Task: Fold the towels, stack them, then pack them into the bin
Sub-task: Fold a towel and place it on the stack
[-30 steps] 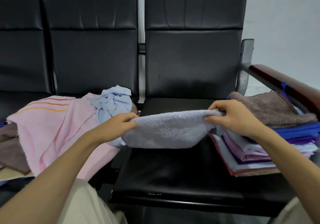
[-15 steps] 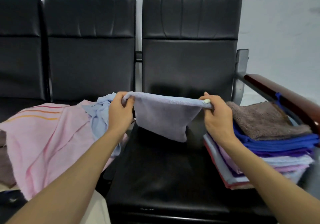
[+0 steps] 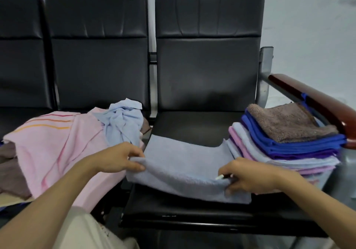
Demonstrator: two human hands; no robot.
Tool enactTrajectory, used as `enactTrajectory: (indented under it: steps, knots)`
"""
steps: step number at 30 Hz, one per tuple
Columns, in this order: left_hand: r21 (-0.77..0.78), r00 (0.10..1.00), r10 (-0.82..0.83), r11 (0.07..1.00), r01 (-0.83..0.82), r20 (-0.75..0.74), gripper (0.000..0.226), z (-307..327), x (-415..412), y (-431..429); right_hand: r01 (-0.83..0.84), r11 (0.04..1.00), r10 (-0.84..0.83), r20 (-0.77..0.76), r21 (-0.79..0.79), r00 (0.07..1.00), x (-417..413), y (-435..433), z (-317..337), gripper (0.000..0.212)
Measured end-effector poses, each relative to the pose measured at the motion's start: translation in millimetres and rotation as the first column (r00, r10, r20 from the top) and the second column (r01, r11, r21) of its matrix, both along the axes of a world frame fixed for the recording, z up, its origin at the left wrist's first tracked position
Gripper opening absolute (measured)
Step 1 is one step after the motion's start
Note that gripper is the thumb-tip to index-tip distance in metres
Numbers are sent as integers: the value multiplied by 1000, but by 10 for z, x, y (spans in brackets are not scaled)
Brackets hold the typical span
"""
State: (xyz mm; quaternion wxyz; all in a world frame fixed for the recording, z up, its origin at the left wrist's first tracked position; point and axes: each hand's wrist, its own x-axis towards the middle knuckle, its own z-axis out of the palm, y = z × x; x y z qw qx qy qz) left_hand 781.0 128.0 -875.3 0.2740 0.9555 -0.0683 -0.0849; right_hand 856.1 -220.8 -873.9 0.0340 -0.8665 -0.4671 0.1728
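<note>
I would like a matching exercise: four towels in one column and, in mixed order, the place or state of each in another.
1 lavender-grey towel
2 brown towel
3 pink towel
4 light blue towel

a crumpled in a bunch
b gripped by left hand and right hand
c spread out, unfolded
d top of folded stack

Pairs: 1-b; 2-d; 3-c; 4-a

1 head-worn view looks forward and down, close over the black seat (image 3: pixel 192 125) and both forearms

Dim, flat indoor light, soft shadows, slight overall blur, wide-angle bending at edges
</note>
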Motion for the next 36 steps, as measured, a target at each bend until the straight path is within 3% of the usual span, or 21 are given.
enactTrajectory:
  steps: [3,6,9,12,17,20,24,29,30,32,35,36]
  knots:
    - [-119,983,-37,993,16,-182,5,-22,-47,-61,43,997,-35,-130,58,991,19,48,-46,21]
    - [-246,976,74,961,-125,-207,5,-101,41,-83,137,974,-128,-60,181,990,123,122,-109,29]
    - [-287,968,236,924,-251,-86,3,-198,211,-133,315,892,-347,44,326,937,232,245,-272,22]
    - [-288,924,378,892,-348,53,6,-319,420,-162,454,791,-546,138,410,827,343,357,-494,17]
    - [-250,853,480,868,-428,206,20,-522,785,-226,585,673,-721,226,452,655,474,469,-628,21]
    - [-197,828,520,852,-485,211,43,-631,961,-264,637,629,-758,170,447,630,534,525,-662,22]
    - [-169,802,582,811,-561,133,65,-657,1032,-316,615,701,-713,333,361,617,525,538,-725,28]
    - [-110,842,522,853,-510,135,61,-598,895,-248,316,885,-464,707,342,534,458,503,-697,42]
    - [-112,847,516,856,-504,128,60,-580,848,-219,262,910,-415,733,322,539,444,495,-681,43]
    - [-110,866,489,871,-479,103,54,-546,760,-178,245,937,-349,682,249,643,380,492,-649,43]
    - [-73,917,397,916,-393,39,40,-501,655,-176,285,951,-309,331,120,892,289,465,-780,53]
    - [-43,930,367,930,-366,21,35,-491,627,-173,324,945,-327,205,49,923,254,462,-828,63]
